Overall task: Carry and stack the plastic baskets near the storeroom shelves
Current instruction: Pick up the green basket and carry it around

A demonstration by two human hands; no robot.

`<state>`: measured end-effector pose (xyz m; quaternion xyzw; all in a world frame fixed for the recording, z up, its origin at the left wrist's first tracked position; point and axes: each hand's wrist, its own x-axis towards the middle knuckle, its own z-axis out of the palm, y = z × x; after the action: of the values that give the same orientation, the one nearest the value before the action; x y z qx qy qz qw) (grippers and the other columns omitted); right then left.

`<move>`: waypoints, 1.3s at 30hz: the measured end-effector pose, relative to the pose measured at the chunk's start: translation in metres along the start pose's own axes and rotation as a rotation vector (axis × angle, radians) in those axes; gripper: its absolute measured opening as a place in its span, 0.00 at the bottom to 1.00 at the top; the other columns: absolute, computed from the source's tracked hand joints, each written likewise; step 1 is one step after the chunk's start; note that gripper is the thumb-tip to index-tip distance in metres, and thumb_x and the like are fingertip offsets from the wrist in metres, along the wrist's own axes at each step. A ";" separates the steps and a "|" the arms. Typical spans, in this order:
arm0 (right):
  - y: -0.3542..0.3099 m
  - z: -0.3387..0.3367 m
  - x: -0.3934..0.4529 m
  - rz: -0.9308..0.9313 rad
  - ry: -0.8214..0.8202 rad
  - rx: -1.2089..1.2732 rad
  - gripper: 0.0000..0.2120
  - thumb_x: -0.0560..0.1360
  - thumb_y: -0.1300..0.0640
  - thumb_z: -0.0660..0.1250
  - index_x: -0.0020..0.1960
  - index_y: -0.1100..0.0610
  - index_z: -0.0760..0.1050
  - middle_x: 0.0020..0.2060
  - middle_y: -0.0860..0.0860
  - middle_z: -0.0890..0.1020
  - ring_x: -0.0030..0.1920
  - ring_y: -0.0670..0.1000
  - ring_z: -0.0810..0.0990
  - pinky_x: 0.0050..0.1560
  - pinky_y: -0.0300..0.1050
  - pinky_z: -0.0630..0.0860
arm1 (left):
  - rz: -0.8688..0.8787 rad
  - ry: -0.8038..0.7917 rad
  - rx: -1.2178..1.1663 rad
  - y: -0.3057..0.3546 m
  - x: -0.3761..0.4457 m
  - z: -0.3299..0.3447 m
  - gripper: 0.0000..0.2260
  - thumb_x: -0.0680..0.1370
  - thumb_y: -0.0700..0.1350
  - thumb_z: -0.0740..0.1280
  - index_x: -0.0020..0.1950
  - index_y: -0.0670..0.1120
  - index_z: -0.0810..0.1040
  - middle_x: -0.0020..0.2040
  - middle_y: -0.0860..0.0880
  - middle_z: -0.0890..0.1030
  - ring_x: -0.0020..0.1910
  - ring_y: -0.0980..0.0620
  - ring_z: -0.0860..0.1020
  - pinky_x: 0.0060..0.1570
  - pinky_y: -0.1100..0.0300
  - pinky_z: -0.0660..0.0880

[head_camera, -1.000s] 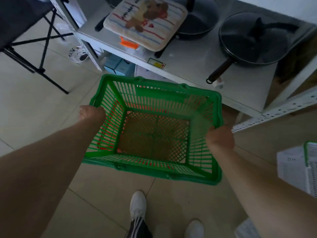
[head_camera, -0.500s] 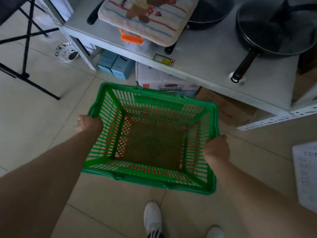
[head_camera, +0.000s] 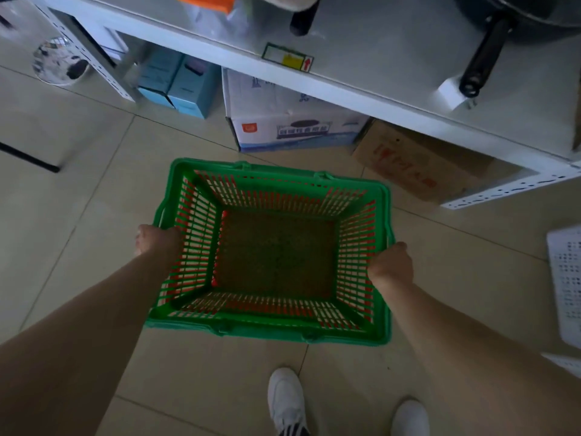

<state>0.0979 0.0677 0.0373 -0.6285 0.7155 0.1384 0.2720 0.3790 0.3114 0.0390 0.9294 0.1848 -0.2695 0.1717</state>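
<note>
Holding the load level is the whole job here, so start at the left: the left hand (head_camera: 157, 240) has its grip closed over the left rim of the green basket (head_camera: 270, 330), fingers wrapped out of sight over the edge. Red slats show through the green mesh all the way round, so I judge a red basket (head_camera: 367, 221) is nested underneath, though how far it is seated I cannot tell. The pair sits over the tiled floor (head_camera: 78, 190), just in front of the metal shelf (head_camera: 361, 92) and near the white carton (head_camera: 292, 130) and brown carton (head_camera: 418, 165) stored under it; whether it is touching the tiles or a shade above them is not clear from this angle. Across to the right, the right hand (head_camera: 391, 265) is clamped on the right rim, roughly opposite its partner. That is a balanced hold, and the smart play is to keep both rims at equal height, set the stack down flat rather than corner first, and keep it clear of the white shoes (head_camera: 286, 401) below. Only let go once the weight is fully on the floor. A white basket-like thing (head_camera: 566, 278) shows at the far right edge.
</note>
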 end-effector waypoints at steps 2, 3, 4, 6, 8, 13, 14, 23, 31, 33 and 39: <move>0.003 0.008 0.006 0.002 0.015 -0.005 0.17 0.75 0.61 0.62 0.62 0.64 0.67 0.61 0.63 0.73 0.58 0.64 0.77 0.56 0.53 0.75 | 0.012 0.012 0.024 -0.003 0.002 0.007 0.23 0.78 0.46 0.63 0.68 0.34 0.68 0.66 0.32 0.72 0.65 0.32 0.74 0.64 0.41 0.72; 0.004 0.011 0.009 0.010 0.020 -0.008 0.17 0.75 0.61 0.62 0.63 0.64 0.67 0.62 0.62 0.71 0.58 0.64 0.76 0.57 0.54 0.76 | 0.024 0.018 0.042 -0.003 0.002 0.009 0.22 0.78 0.46 0.63 0.68 0.35 0.68 0.67 0.33 0.71 0.65 0.31 0.73 0.64 0.41 0.72; 0.005 0.015 0.012 0.018 0.021 -0.004 0.17 0.75 0.60 0.62 0.63 0.64 0.67 0.62 0.62 0.70 0.58 0.64 0.76 0.58 0.55 0.76 | 0.038 0.018 0.056 -0.004 0.001 0.011 0.22 0.78 0.46 0.62 0.68 0.36 0.67 0.67 0.33 0.69 0.65 0.31 0.72 0.64 0.40 0.72; 0.008 0.022 0.016 0.013 0.017 0.018 0.17 0.76 0.60 0.60 0.63 0.62 0.66 0.61 0.62 0.70 0.56 0.64 0.76 0.56 0.56 0.77 | 0.068 -0.008 0.070 -0.006 0.001 0.014 0.22 0.78 0.48 0.62 0.69 0.38 0.66 0.67 0.35 0.70 0.63 0.31 0.73 0.63 0.39 0.73; 0.010 0.028 0.020 -0.001 0.002 0.056 0.17 0.76 0.59 0.60 0.64 0.60 0.64 0.60 0.62 0.71 0.55 0.64 0.77 0.50 0.52 0.77 | 0.093 -0.057 0.065 -0.008 0.001 0.017 0.23 0.78 0.50 0.62 0.70 0.41 0.65 0.65 0.36 0.73 0.61 0.33 0.76 0.61 0.38 0.75; 0.014 0.036 0.040 0.063 -0.079 0.121 0.19 0.77 0.51 0.62 0.63 0.60 0.65 0.54 0.60 0.79 0.36 0.56 0.78 0.31 0.43 0.73 | 0.051 -0.075 0.021 -0.014 0.013 0.018 0.23 0.76 0.53 0.63 0.67 0.41 0.71 0.54 0.37 0.82 0.50 0.35 0.83 0.52 0.39 0.81; 0.015 0.037 0.045 0.074 -0.096 0.140 0.19 0.77 0.50 0.63 0.63 0.60 0.67 0.53 0.60 0.80 0.33 0.55 0.76 0.31 0.43 0.73 | 0.042 -0.072 0.014 -0.015 0.014 0.019 0.23 0.76 0.53 0.64 0.65 0.41 0.73 0.52 0.38 0.82 0.48 0.36 0.83 0.51 0.40 0.81; 0.034 0.035 0.072 0.041 -0.063 0.195 0.16 0.77 0.51 0.64 0.60 0.59 0.70 0.51 0.59 0.80 0.31 0.52 0.72 0.34 0.45 0.71 | -0.019 -0.124 -0.032 -0.013 -0.008 0.033 0.23 0.76 0.53 0.65 0.67 0.41 0.70 0.52 0.39 0.82 0.47 0.37 0.84 0.51 0.41 0.81; 0.098 -0.003 0.105 0.110 -0.015 0.244 0.15 0.76 0.51 0.66 0.58 0.59 0.73 0.41 0.54 0.76 0.29 0.51 0.71 0.34 0.44 0.72 | 0.005 -0.199 -0.084 0.019 -0.069 0.077 0.22 0.79 0.47 0.64 0.70 0.40 0.67 0.58 0.37 0.80 0.53 0.37 0.82 0.55 0.41 0.80; 0.118 -0.018 0.116 0.132 -0.012 0.260 0.15 0.76 0.51 0.66 0.57 0.59 0.73 0.40 0.54 0.76 0.29 0.51 0.72 0.34 0.43 0.72 | 0.019 -0.204 -0.075 0.029 -0.086 0.094 0.22 0.79 0.48 0.64 0.71 0.40 0.66 0.58 0.37 0.80 0.53 0.38 0.82 0.54 0.42 0.80; 0.171 -0.063 0.155 0.179 0.009 0.303 0.15 0.75 0.52 0.67 0.57 0.60 0.74 0.41 0.55 0.76 0.36 0.55 0.75 0.38 0.44 0.73 | 0.106 -0.200 -0.053 0.060 -0.138 0.143 0.22 0.78 0.47 0.64 0.68 0.39 0.68 0.57 0.37 0.80 0.52 0.38 0.82 0.53 0.42 0.81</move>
<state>-0.0920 -0.0642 -0.0235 -0.5148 0.7824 0.0498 0.3468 0.2340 0.1643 0.0160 0.9014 0.1245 -0.3467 0.2276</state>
